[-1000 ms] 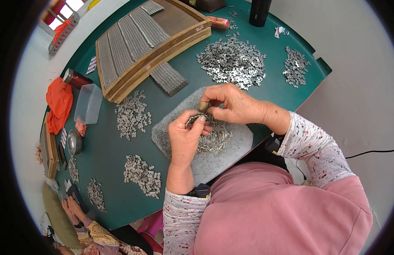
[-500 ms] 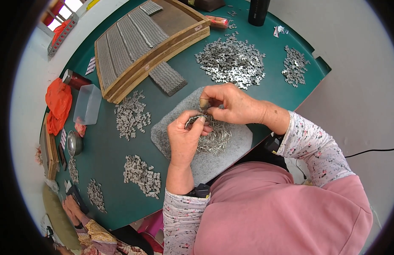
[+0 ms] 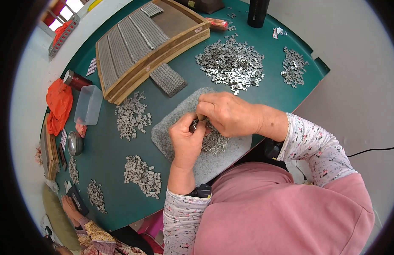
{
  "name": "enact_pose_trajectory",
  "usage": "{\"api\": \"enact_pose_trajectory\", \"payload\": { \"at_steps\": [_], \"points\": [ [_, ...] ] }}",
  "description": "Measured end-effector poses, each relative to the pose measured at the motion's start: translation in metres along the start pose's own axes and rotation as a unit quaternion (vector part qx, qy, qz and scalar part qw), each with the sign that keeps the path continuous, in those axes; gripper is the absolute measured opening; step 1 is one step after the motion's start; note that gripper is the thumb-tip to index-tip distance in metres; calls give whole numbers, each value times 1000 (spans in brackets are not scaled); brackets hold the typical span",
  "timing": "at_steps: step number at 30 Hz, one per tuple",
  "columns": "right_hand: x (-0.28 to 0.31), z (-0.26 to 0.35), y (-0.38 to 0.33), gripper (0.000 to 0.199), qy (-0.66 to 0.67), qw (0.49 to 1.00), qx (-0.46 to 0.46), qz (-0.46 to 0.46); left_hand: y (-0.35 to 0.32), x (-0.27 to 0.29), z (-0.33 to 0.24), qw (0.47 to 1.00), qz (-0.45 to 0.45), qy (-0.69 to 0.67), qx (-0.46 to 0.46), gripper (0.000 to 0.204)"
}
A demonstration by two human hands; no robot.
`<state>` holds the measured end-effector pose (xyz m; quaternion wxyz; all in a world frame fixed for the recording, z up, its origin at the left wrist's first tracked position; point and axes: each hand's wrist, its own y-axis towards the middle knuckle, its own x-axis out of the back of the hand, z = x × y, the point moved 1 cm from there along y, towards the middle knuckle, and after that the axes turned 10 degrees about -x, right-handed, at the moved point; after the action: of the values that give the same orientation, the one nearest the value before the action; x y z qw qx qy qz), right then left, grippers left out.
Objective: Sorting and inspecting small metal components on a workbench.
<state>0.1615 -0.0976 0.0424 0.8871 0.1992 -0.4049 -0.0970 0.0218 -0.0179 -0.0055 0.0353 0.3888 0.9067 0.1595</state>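
My left hand (image 3: 185, 138) is closed around a small dark metal link piece (image 3: 193, 125), mostly covered by the fingers. My right hand (image 3: 232, 114) meets it from the right, its thumb and fingers pinched at the piece; whatever lies in that pinch is hidden. Both hands are above a heap of thin silvery pins (image 3: 217, 143), which rests on a grey felt pad (image 3: 163, 140) at the table's near edge.
Loose metal links lie in a large pile (image 3: 231, 61), with smaller piles (image 3: 294, 67) (image 3: 132, 115) (image 3: 142, 176) around. A wooden tray (image 3: 154, 59) holds strips of linked metal; one short strip (image 3: 168, 79) lies beside it. Far left are a clear plastic box (image 3: 88, 106) and another person's hand (image 3: 71, 209).
My right hand has lowered and closed in on the left, so their fingertips now meet over the piece. My left hand has shifted only slightly.
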Motion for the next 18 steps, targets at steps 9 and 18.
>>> {"api": "enact_pose_trajectory", "payload": {
  "at_steps": [9, 18],
  "points": [
    [-12, 9, -7, 29, 17, 994, -79, -79, 4, 10, -7, 979, -60, -171, 94, 9],
    [-13, 5, 4, 31, -76, 993, -15, -91, 5, 17, -2, 932, -104, -323, 126, 11]
  ]
}}
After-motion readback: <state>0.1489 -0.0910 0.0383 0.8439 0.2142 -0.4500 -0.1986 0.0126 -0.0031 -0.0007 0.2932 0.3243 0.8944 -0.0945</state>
